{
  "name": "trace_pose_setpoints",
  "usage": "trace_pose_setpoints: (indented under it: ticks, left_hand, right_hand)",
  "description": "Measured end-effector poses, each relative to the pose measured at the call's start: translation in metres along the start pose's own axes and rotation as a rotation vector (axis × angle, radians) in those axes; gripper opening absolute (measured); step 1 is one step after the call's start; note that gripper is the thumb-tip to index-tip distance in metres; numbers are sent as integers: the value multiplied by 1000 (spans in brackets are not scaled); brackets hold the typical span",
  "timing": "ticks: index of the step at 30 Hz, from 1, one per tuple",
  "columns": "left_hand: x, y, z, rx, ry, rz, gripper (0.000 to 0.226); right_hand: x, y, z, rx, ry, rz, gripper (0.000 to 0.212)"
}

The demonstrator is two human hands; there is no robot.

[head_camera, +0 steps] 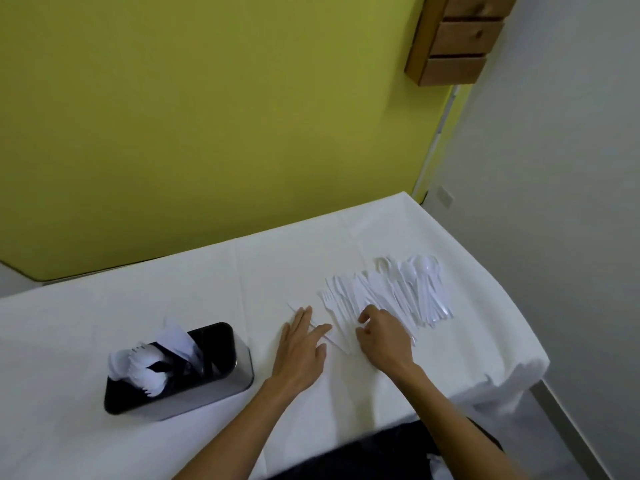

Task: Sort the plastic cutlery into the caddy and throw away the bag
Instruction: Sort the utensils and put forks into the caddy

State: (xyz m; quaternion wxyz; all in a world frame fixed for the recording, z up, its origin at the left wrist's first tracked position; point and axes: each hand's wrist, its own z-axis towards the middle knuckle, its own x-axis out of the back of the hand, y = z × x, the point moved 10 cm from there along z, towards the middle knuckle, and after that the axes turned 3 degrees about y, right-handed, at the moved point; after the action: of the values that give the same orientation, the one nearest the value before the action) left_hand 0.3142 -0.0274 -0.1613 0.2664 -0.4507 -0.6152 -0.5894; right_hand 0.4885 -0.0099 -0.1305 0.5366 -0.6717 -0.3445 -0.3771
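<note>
A spread of white plastic cutlery (391, 296) lies on the white-covered table (138, 306), with spoons (422, 271) at its far right and forks and knives to the left. My left hand (304, 344) lies flat with straight fingers on a white knife (332, 341) beside the pile. My right hand (381, 337) has its fingers curled at the pile's near edge, touching the pieces; whether it pinches one is unclear. The black and steel caddy (221, 375) stands at the left, holding forks, spoons and a white sheet.
A yellow-green wall runs behind the table. A small wooden drawer unit (457, 39) hangs at the upper right. The table's right edge (519, 341) drops off beside a grey wall. My dark-clothed lap is at the bottom.
</note>
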Motion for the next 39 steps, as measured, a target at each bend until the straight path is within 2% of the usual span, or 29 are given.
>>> trace_pose_setpoints:
  ticks: [5, 8, 13, 15, 17, 19, 22, 28, 35, 39]
  left_hand:
    - [9, 0, 2, 9, 27, -87, 45]
    - [16, -1, 5, 32, 59, -70, 35]
    - [48, -3, 7, 180, 301, -258, 29]
    - [46, -6, 12, 291, 277, -406, 32]
    - [35, -7, 19, 396, 178, -528, 46]
    - [26, -4, 26, 441, 106, -598, 51]
    - [21, -7, 32, 495, 120, -685, 33]
    - [19, -28, 28, 619, 116, -725, 16]
    - [16, -27, 27, 630, 56, -681, 16]
    - [24, -32, 28, 635, 74, -740, 13]
  right_hand:
    - [-22, -29, -4, 142, -73, -116, 30]
    - [-30, -37, -2, 174, -100, -195, 25]
    - [-31, -38, 3, 178, -138, -150, 20]
    - [-23, -34, 4, 159, -98, -53, 18]
    - [-18, -31, 3, 161, -65, 33, 19]
    - [-17, -32, 1, 198, -69, 60, 22]
    - [-17, -31, 3, 235, -90, 87, 24]
    - [5, 5, 13, 81, 92, 141, 27]
    - [-38, -24, -1, 254, -133, -19, 26]
    - [-19, -1, 12, 95, -61, 162, 26]
